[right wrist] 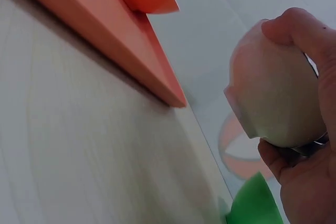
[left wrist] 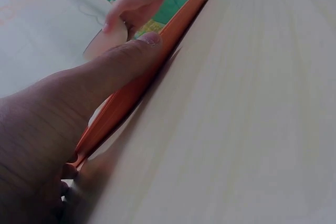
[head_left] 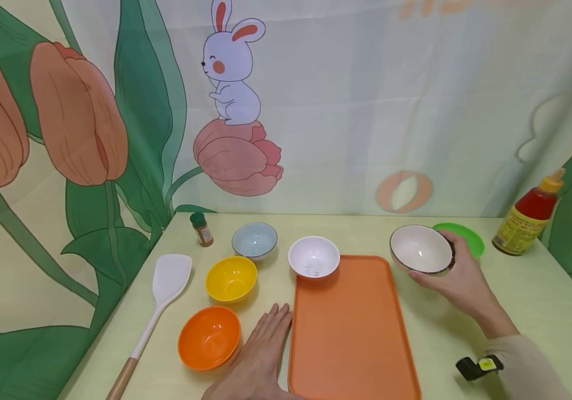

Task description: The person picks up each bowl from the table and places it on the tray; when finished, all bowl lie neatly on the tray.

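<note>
My right hand (head_left: 458, 278) holds a white bowl (head_left: 421, 250) with a dark rim by its right side, to the right of the orange tray (head_left: 353, 333). In the right wrist view, the bowl's pale underside (right wrist: 278, 87) shows, lifted off the table, with fingers and thumb around it. Fingers straight, my left hand (head_left: 258, 361) lies along the tray's left side. Its thumb (left wrist: 121, 64) touches the tray's edge in the left wrist view. A smaller white bowl (head_left: 314, 257) sits at the tray's far left corner.
Left of the tray stand an orange bowl (head_left: 209, 338), a yellow bowl (head_left: 231, 279) and a light blue bowl (head_left: 254, 240). Farther left are a spatula (head_left: 170, 280) and a spice jar (head_left: 201, 229). A green dish (head_left: 468, 238) and a sauce bottle (head_left: 527, 216) stand far right.
</note>
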Demonstrator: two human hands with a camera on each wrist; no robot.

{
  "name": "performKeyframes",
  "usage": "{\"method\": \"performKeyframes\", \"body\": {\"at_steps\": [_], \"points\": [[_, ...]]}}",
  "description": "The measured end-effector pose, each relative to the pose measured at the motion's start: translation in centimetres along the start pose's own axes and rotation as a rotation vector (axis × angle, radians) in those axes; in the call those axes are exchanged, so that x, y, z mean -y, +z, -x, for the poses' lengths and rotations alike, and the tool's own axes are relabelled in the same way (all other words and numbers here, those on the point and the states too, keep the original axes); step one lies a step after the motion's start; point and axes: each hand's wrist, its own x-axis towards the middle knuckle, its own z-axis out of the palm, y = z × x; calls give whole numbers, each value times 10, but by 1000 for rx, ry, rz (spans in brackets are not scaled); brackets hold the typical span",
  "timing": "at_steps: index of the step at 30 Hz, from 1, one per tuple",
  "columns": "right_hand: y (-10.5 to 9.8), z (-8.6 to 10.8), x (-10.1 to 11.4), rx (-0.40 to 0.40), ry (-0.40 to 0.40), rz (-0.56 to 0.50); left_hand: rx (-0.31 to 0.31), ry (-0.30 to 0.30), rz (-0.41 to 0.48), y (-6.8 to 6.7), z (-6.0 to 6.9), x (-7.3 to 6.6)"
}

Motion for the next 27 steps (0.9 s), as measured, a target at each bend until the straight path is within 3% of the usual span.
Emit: {"method": "performKeyframes", "body": {"at_steps": [8, 19, 27], "points": [[26, -12, 10, 48, 16, -47, -22, 63, -35, -2, 1, 3], [54, -24, 16, 83, 15, -81, 17, -12, 19, -1, -2, 0], [70, -25, 14, 138, 42, -96, 8, 16, -2, -1, -1, 2]]}}
